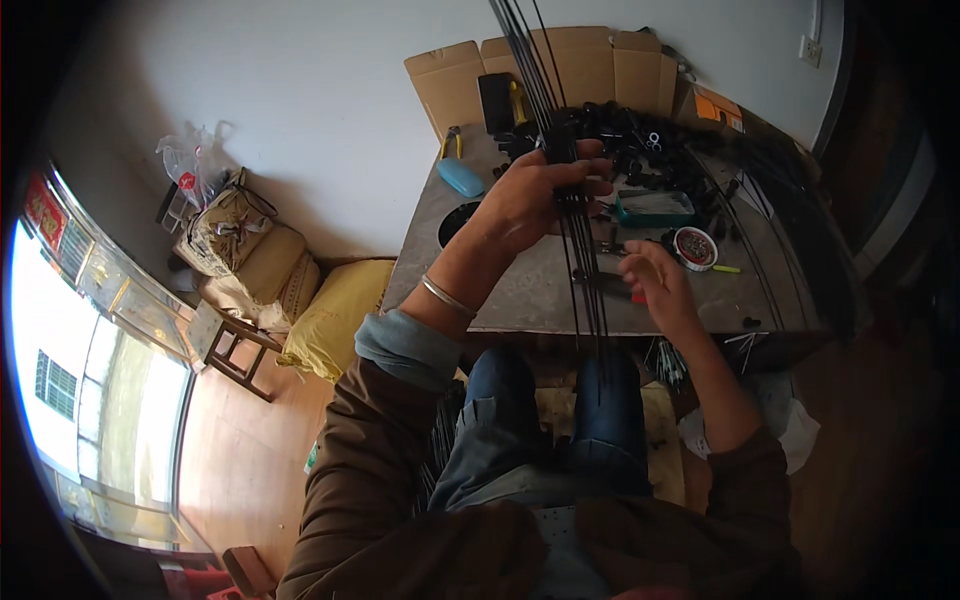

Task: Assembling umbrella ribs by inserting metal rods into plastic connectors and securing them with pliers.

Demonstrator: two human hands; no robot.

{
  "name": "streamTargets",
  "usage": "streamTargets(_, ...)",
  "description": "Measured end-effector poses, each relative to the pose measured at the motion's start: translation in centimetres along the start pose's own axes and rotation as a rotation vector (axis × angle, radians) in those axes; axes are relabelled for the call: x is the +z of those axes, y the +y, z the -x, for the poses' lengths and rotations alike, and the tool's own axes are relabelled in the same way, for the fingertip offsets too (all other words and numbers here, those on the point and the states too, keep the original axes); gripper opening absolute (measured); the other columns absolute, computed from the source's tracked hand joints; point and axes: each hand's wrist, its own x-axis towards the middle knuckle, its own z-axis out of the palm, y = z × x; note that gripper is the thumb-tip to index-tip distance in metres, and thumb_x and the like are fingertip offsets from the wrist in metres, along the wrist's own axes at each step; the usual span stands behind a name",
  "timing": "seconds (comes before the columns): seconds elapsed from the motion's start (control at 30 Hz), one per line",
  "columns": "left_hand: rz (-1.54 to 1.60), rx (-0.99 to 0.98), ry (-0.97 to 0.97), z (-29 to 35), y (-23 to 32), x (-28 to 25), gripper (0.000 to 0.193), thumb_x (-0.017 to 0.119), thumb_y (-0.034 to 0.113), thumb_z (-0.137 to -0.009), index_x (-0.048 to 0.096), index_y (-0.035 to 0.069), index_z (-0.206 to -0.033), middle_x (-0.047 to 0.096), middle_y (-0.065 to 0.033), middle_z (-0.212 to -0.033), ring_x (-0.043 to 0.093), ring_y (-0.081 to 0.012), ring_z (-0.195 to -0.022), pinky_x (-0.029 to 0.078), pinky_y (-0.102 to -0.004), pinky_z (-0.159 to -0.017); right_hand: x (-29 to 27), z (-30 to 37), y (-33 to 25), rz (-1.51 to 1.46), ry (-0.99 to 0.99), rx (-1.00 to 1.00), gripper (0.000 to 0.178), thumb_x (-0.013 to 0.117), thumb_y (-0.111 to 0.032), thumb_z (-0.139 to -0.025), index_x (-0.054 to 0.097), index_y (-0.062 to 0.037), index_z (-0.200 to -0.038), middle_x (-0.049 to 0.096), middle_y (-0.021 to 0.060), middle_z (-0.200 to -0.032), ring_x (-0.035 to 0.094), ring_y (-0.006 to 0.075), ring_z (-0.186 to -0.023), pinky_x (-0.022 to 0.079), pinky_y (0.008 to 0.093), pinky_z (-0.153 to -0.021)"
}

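Clasped in the left hand (532, 198), a bundle of thin black rods (545, 108) slants above the table (515, 300), tops leaning left; the right hand (656, 285), fingers loosely parted, holds nothing visible beside the rods' lower part.

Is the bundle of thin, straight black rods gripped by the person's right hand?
No, the left hand grips the bundle of thin black rods, while the right hand is open beside its lower part.
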Motion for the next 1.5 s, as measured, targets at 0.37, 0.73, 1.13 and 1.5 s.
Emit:
streamTargets(0.37,0.121,-0.088,-0.201,0.2,-1.5,0.1,0.034,0.045,0.02,-0.099,0.048,-0.004,-0.122,0.064,-0.0128,-0.094,0.067,-0.0252,-0.084,0.057,-0.0373,-0.075,-3.7,2.5,4.7,1.125,0.099,-0.132,0.042,0.071,-0.022,-0.075,0.057,-0.0077,-0.112,0.059,0.0085,-0.107,0.051,0.029,-0.105,0.037,0.0433,-0.09)
streamTargets(0.73,0.041,0.081,-0.139,0.2,-2.9,0.8,0.043,0.038,0.028,-0.102,0.04,-0.002,-0.133,0.061,-0.0145,-0.109,0.062,-0.0276,-0.103,0.051,-0.0405,-0.091,4.1,-0.7,-7.0,-0.278,-0.063,0.083,0.024,0.049,-0.024,-0.097,0.057,-0.0012,-0.094,0.047,-0.0009,-0.058,0.044,0.0081,-0.045,0.038,0.022,-0.044)
streamTargets(1.13,0.253,-0.17,-0.096,0.4,-4.2,0.6,0.054,0.031,0.041,-0.101,0.046,-0.006,-0.122,0.063,-0.0194,-0.105,0.064,-0.0337,-0.098,0.053,-0.0435,-0.086,-5.4,-10.7,-16.1,-0.452,0.164,-0.169,0.027,0.054,-0.025,-0.094,0.058,0.0,-0.1,0.05,-0.0013,-0.065,0.037,0.004,-0.043,0.03,0.0211,-0.04)
streamTargets(1.5,0.17,-0.099,-0.08,-3.8,-1.4,2.5,0.053,0.038,0.043,-0.099,0.048,-0.006,-0.117,0.063,-0.0192,-0.103,0.065,-0.0314,-0.092,0.053,-0.0421,-0.084,-0.3,-2.3,-12.6,-0.088,-0.092,0.218,0.022,0.053,-0.024,-0.095,0.054,-0.0038,-0.087,0.055,0.0028,-0.062,0.049,0.0073,-0.041,0.038,0.0216,-0.037)
